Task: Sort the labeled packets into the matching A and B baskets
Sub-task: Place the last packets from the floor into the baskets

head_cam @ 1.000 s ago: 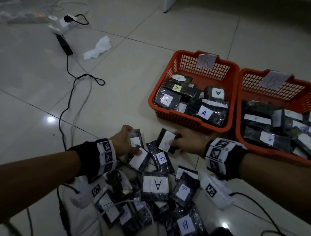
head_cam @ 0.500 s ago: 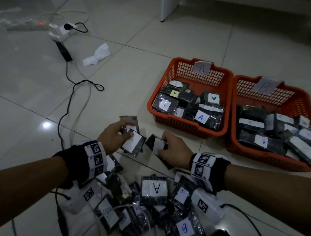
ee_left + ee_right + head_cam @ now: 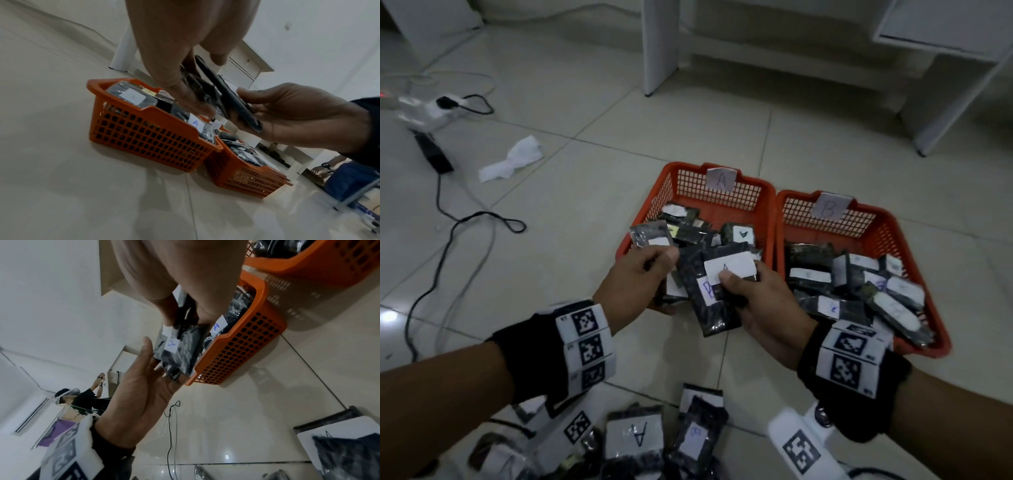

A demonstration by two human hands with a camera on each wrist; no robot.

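Both hands hover just before the orange basket A [image 3: 651,205], which stands beside basket B [image 3: 895,236]; each basket holds several dark packets. My right hand [image 3: 736,284] pinches two stacked packets, an A-labelled packet [image 3: 732,265] on top of a B-labelled packet [image 3: 709,301]. My left hand [image 3: 654,263] grips a few more packets [image 3: 650,234], thumb on top. In the left wrist view the left fingers [image 3: 180,87] clamp dark packets [image 3: 199,91] over basket A [image 3: 144,134]. The right wrist view shows the right fingers [image 3: 168,313] pinching the packets [image 3: 180,344].
A pile of labelled packets [image 3: 635,435] lies on the tiled floor below my wrists. Black cables [image 3: 448,219], a power strip [image 3: 424,109] and a crumpled tissue [image 3: 512,159] are at the left. White furniture legs [image 3: 659,48] stand behind the baskets. Another person [image 3: 82,399] is far off.
Both hands have left the floor pile with packets and risen toward the baskets, coming together in front of basket A. The head view has tilted up.
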